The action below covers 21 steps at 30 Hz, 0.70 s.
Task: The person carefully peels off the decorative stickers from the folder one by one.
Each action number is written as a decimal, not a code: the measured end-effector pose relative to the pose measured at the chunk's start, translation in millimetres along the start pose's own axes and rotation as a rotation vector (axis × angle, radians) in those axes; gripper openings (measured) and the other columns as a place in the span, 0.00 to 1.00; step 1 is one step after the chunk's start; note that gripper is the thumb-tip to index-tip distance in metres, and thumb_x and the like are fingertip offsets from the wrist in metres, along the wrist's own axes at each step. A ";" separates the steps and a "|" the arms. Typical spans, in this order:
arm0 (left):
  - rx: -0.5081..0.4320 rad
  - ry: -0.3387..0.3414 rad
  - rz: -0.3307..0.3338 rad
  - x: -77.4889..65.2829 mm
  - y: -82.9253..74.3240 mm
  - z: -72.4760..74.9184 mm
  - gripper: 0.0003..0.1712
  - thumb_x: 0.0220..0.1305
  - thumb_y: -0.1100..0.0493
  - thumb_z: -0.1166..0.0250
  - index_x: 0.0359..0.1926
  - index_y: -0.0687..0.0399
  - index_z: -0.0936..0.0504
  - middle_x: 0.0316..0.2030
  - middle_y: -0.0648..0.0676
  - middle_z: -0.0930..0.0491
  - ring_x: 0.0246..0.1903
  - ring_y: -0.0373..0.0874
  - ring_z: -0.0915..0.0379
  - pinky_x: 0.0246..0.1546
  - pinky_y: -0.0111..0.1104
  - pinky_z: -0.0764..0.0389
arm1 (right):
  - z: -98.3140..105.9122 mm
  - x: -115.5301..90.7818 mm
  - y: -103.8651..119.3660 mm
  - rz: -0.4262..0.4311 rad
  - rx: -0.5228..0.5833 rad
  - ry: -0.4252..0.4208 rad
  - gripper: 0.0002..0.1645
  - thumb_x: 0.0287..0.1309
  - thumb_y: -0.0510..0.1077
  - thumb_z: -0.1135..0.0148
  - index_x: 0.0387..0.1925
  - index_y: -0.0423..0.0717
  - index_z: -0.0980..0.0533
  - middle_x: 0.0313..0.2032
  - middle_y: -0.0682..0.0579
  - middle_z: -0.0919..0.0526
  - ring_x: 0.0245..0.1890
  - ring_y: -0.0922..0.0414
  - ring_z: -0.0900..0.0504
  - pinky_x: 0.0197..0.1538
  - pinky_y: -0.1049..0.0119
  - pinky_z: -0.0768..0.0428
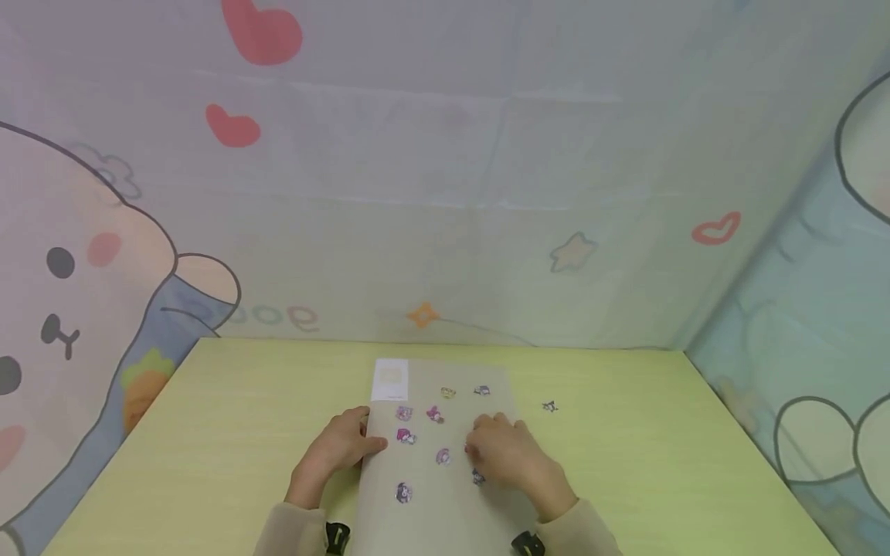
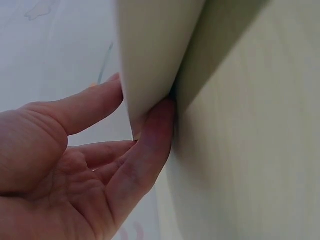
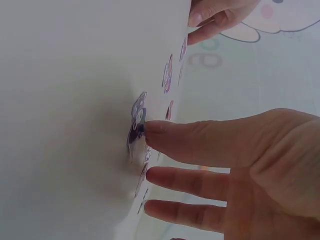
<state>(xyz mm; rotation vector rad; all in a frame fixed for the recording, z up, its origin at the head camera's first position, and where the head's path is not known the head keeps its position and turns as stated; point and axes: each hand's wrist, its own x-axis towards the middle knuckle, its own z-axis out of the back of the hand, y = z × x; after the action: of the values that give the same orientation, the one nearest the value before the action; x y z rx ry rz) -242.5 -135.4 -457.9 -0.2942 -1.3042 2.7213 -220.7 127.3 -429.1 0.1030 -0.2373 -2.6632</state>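
Note:
A large beige sheet with a white label at its far left corner lies on the table, bearing several small cartoon stickers. My left hand holds its left edge, thumb on top and fingers underneath; the left wrist view shows the edge raised off the tabletop. On the sheet's right side, my right hand rests its fingertips. In the right wrist view its thumb is at a dark purple sticker, with the other visible fingers extended against the sheet. The index fingertip cannot be made out.
One loose sticker lies on the yellow-green table to the right of the sheet. A printed cloth backdrop with hearts and cartoon animals hangs behind the table and along its sides.

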 end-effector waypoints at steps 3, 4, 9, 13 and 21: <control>-0.002 0.000 0.003 -0.4 -0.4 0.4 0.18 0.61 0.62 0.32 0.49 0.65 0.24 0.31 0.57 0.22 0.27 0.46 0.24 0.28 0.38 0.22 | -0.8 -0.2 -0.2 -0.003 -0.003 0.000 0.03 0.53 0.40 0.31 0.27 0.51 0.19 0.32 0.56 0.26 0.35 0.55 0.32 0.45 0.50 0.28; -0.003 -0.002 0.004 -0.6 -0.6 0.6 0.18 0.60 0.62 0.32 0.49 0.65 0.24 0.31 0.57 0.22 0.27 0.46 0.24 0.28 0.38 0.22 | -0.7 -0.1 -0.2 -0.004 -0.005 0.001 0.03 0.53 0.40 0.31 0.28 0.50 0.19 0.33 0.56 0.26 0.36 0.55 0.32 0.45 0.50 0.28; -0.001 -0.006 0.006 -0.3 -0.2 1.0 0.18 0.60 0.62 0.32 0.49 0.65 0.24 0.32 0.57 0.22 0.27 0.46 0.25 0.29 0.38 0.22 | -1.5 0.7 0.2 -0.006 -0.022 -0.012 0.04 0.53 0.40 0.31 0.26 0.50 0.19 0.32 0.56 0.27 0.37 0.55 0.33 0.44 0.51 0.31; 0.010 -0.007 0.009 1.0 0.5 0.1 0.19 0.60 0.62 0.31 0.50 0.66 0.24 0.32 0.57 0.23 0.27 0.46 0.25 0.29 0.38 0.23 | -2.6 1.0 0.1 -0.005 -0.022 -0.027 0.07 0.53 0.39 0.30 0.24 0.52 0.20 0.33 0.57 0.27 0.38 0.54 0.33 0.43 0.52 0.33; -0.003 0.003 0.001 2.9 2.6 -1.0 0.20 0.60 0.62 0.32 0.50 0.66 0.25 0.31 0.57 0.22 0.26 0.46 0.25 0.28 0.37 0.22 | -2.3 0.4 -2.7 0.012 -0.014 -0.051 0.06 0.54 0.39 0.31 0.24 0.52 0.19 0.38 0.55 0.24 0.52 0.48 0.29 0.61 0.35 0.39</control>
<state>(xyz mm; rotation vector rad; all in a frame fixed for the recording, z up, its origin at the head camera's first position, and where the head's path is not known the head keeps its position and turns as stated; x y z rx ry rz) -245.1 -135.8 -461.0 -0.2996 -1.3076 2.7193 -222.1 129.2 -431.8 0.0287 -0.2349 -2.6576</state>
